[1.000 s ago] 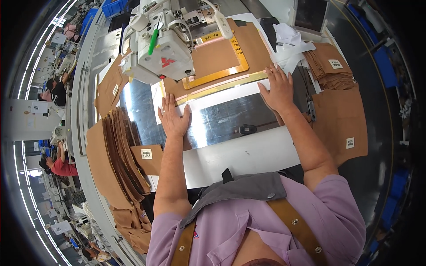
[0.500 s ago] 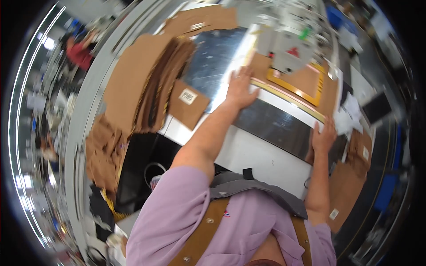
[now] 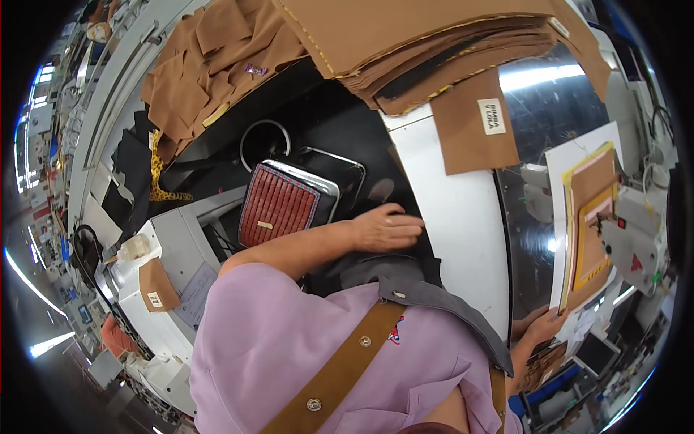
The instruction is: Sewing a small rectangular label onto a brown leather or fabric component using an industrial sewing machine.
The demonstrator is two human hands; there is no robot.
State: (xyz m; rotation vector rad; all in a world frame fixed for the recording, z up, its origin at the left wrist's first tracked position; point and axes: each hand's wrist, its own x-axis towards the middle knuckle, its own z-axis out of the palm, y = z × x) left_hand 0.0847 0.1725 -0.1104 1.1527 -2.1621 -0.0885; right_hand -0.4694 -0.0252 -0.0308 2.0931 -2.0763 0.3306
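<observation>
My left hand point(image 3: 390, 228) hovers over the dark seat area in front of my body, its fingers loosely bent and apart, with nothing visible in them. Left of it, under my forearm, is a reddish-brown woven square seat point(image 3: 278, 205) with a chrome rim. My right hand point(image 3: 543, 325) reaches out at the right, fingers stretched to the near corner of a white board point(image 3: 559, 264). On that board lies a brown leather-like panel point(image 3: 579, 189) with a yellow frame point(image 3: 588, 272) on it. The sewing machine head point(image 3: 636, 242) stands over the frame.
A thick stack of brown panels point(image 3: 419, 29) lies at the far side, with a labelled brown piece point(image 3: 473, 126) next to it. Crumpled brown pieces point(image 3: 210, 79) are heaped at far left. A white table edge point(image 3: 463, 231) and shiny steel plate point(image 3: 531, 188) lie between my hands.
The view has swung left. My left hand has come off the board and down beside the stool. My right hand stays at the board's near corner.
</observation>
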